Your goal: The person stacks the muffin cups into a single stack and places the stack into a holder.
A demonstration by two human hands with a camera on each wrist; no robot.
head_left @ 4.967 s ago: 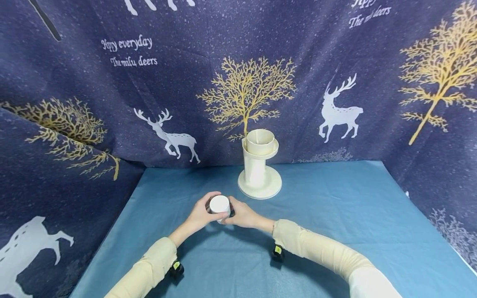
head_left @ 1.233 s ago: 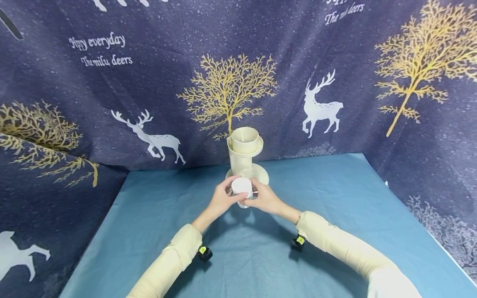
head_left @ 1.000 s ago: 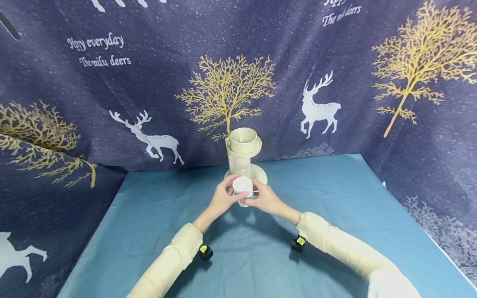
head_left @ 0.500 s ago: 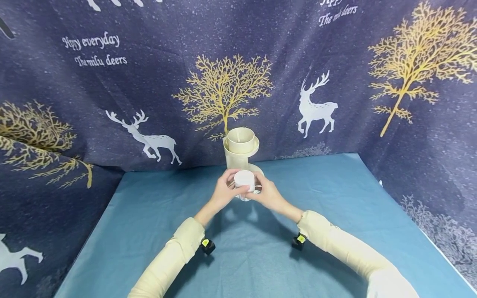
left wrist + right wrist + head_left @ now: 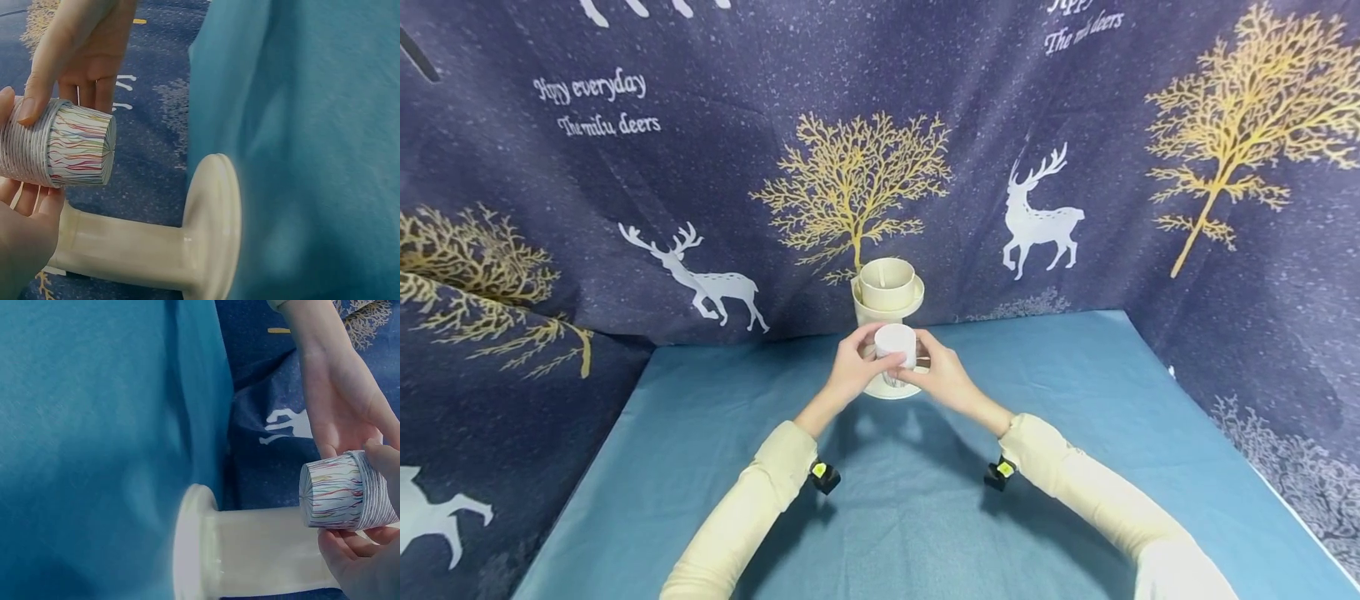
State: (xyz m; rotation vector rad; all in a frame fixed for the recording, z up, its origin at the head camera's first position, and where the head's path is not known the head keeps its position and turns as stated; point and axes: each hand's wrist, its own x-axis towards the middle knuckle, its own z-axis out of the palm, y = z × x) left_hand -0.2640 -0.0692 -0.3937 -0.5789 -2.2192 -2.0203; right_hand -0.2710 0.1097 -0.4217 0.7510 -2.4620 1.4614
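A stack of paper baking cups [image 5: 896,342] stays upright between both hands, in front of the cream stand's column [image 5: 871,317]. The left wrist view shows coloured wavy lines on the lowest paper cup [image 5: 80,147] and ridged, nested rims above. Fingers and thumb of my left hand [image 5: 852,367] grip the stack from the left. From the right side, my right hand [image 5: 946,379] grips it too. Seen from the right wrist, the stack [image 5: 340,492] is clear of the tabletop. In the head view the hands hide much of the stand.
On top of the stand sits a round cream cup [image 5: 887,283] in a ring holder. Its round base [image 5: 891,392] rests on the blue tablecloth [image 5: 910,517]. A dark blue curtain [image 5: 715,167] with deer and trees hangs right behind.
Over five seconds both hands carry the stack rightward and toward the stand. In the last second they also rise, bringing it up in front of the column; both keep their hold.
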